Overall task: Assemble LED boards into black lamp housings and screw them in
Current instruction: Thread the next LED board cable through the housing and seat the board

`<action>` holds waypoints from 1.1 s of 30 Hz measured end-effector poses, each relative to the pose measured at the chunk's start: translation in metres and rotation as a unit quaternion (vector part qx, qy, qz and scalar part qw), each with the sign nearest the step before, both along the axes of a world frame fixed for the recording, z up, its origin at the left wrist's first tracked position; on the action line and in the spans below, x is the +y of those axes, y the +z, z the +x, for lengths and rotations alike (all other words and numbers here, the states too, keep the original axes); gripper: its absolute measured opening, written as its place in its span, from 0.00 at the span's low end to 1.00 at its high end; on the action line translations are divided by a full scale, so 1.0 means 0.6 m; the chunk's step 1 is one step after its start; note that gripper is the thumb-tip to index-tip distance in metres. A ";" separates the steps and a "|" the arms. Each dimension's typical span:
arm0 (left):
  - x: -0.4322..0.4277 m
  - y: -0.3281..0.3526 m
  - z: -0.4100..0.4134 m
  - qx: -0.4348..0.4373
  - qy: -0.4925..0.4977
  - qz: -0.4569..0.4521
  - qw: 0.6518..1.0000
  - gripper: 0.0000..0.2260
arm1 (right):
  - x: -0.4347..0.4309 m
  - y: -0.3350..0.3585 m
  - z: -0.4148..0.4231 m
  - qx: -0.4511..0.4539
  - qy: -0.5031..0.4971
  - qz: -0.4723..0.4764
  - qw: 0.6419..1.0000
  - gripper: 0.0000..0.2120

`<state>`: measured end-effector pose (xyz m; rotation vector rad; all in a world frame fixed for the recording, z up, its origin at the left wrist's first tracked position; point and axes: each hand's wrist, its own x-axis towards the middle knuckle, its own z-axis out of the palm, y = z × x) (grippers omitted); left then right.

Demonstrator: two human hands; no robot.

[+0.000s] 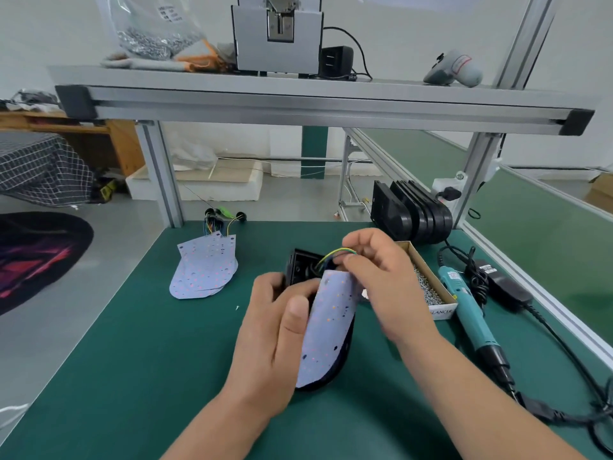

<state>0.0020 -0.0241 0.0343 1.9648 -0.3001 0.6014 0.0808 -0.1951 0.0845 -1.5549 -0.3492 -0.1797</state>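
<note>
A black lamp housing (298, 267) lies on the green mat in the middle of the bench. A pale LED board (328, 323) stands tilted on edge over it. My left hand (278, 336) grips the board's left edge and the housing's side. My right hand (381, 277) pinches the board's coloured wires (335, 253) at its far end, above the housing's opening. A stack of spare LED boards (204, 267) with wires lies to the left. Several empty black housings (411, 214) stand on edge at the back right.
A cardboard box of screws (431, 287) sits right of my hands. A teal electric screwdriver (467, 313) and its black power supply (507, 287) with cables lie at the right. An aluminium shelf (298, 101) spans overhead, on posts at the back corners.
</note>
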 end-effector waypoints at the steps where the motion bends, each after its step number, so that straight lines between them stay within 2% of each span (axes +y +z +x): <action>1: 0.000 -0.001 0.000 0.004 0.013 -0.022 1.000 0.23 | -0.001 0.000 0.002 0.007 -0.002 0.014 1.000 0.10; 6: -0.008 -0.002 0.009 -0.001 0.070 -0.034 0.997 0.16 | -0.003 0.002 0.004 0.018 -0.034 -0.011 0.999 0.09; 9: -0.009 -0.002 0.013 -0.015 0.077 -0.048 0.996 0.25 | 0.004 0.004 0.004 -0.001 -0.048 -0.050 0.998 0.10; 12: -0.013 -0.001 0.015 0.019 0.094 -0.117 0.988 0.29 | 0.016 0.012 0.001 -0.024 -0.060 -0.065 0.996 0.14; 15: -0.010 -0.003 0.016 0.024 0.105 -0.118 0.987 0.26 | 0.020 0.023 0.006 -0.087 -0.082 -0.138 0.983 0.11; 19: -0.009 -0.005 0.014 0.023 0.113 -0.095 0.989 0.25 | 0.022 0.020 0.009 -0.112 -0.086 -0.241 0.960 0.07; 22: -0.012 -0.006 0.014 0.024 0.120 -0.084 0.989 0.26 | 0.026 0.012 0.003 -0.101 -0.073 -0.296 0.947 0.12; 26: -0.012 -0.006 0.015 0.019 0.121 -0.091 0.988 0.26 | 0.029 0.010 0.001 -0.081 -0.034 -0.286 0.954 0.24; 33: -0.015 -0.006 0.013 0.012 0.120 -0.093 0.988 0.27 | 0.040 0.003 0.001 -0.105 -0.074 -0.273 0.953 0.14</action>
